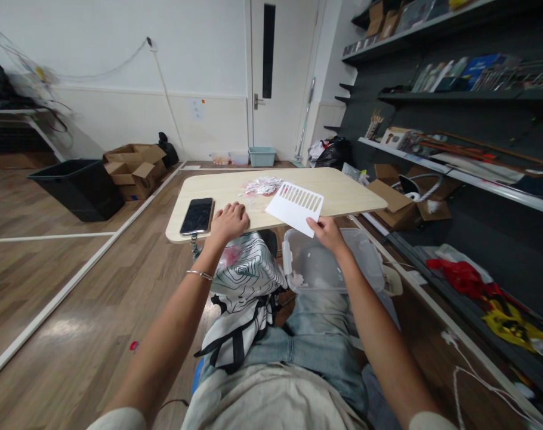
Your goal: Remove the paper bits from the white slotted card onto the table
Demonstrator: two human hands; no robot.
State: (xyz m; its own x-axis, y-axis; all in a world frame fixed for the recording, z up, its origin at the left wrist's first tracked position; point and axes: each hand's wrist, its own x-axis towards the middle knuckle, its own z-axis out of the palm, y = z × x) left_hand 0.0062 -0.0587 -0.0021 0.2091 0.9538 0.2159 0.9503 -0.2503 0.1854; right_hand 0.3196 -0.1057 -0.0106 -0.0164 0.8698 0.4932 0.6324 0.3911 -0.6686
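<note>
My right hand pinches the near corner of a white card that has a row of slots cut along its far edge. The card is held over the front of the pale wooden table. On the tabletop, fingers down and palm low, rests my left hand, holding nothing that I can see. A dark phone lies just left of it. Beyond the card sits a heap of small white and pinkish pieces, partly covered by the card's far corner.
Below the table's front edge, a clear plastic bin stands by my right leg, with a few scraps inside. A black-and-white patterned bag lies at my left leg. A black trash bin and cardboard boxes stand left; shelves line the right.
</note>
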